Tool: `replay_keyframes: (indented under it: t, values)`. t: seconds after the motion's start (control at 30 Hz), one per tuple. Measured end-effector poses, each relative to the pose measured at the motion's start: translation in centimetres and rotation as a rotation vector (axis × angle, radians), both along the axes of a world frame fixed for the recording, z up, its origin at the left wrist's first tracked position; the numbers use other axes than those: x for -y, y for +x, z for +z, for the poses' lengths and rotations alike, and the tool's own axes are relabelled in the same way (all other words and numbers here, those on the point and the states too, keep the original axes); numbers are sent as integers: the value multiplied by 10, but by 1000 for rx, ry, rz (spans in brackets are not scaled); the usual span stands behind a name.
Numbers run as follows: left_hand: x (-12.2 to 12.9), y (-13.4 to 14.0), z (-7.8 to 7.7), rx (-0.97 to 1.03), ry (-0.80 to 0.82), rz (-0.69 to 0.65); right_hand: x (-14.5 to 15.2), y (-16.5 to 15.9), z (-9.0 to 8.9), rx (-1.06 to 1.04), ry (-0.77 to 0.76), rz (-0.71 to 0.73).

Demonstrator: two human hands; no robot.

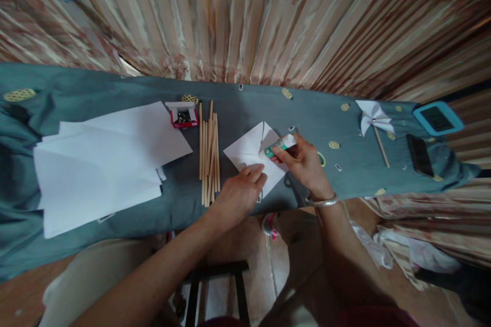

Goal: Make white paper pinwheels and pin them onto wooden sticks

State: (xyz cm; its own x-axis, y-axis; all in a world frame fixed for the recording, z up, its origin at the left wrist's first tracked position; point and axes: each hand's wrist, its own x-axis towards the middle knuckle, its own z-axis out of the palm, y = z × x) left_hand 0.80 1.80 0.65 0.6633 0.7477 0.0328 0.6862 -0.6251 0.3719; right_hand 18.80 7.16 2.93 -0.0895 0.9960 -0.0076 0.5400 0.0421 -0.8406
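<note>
A square of white paper (245,148) lies cornerwise in front of me, with cuts running in from its far and near corners. My left hand (243,189) rests on its near left part, fingers laid on the sheet, holding nothing. Above the paper's right side, my right hand (303,161) grips a green and white glue stick (278,146), tilted with its white end up to the right. A yellow-green loop handle (321,159), perhaps of scissors, shows partly behind the right hand.
Left of the paper lie several wooden sticks (209,156), a small red box (184,116) of metal pins and a stack of white sheets (103,163). To the right are a paper pinwheel (374,119), a dark phone (420,155) and a blue-framed device (438,118).
</note>
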Motion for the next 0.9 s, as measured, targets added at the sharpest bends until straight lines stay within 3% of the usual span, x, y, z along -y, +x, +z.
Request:
replay_keyframes:
  t: [0.13,0.27,0.37,0.53,0.63,0.73,0.9]
  values:
    - [0,0,-1,0,12,5,-6,12,-10,-359,-171,-153]
    - [0,0,1,36,-35,7,-8,17,-4,-619,-221,-279]
    - [3,-1,2,200,-134,46,-7,17,3,-865,-283,-363]
    - [4,-9,-1,804,-479,277,1,9,11,-1007,-399,-252]
    - [-1,-14,-6,1062,-676,418,9,-1,12,-1043,-416,-132]
    - [-5,-18,-7,1101,-693,452,15,-12,11,-1067,-449,-39]
    - [-5,-22,0,997,-496,423,20,-24,8,-1046,-482,5]
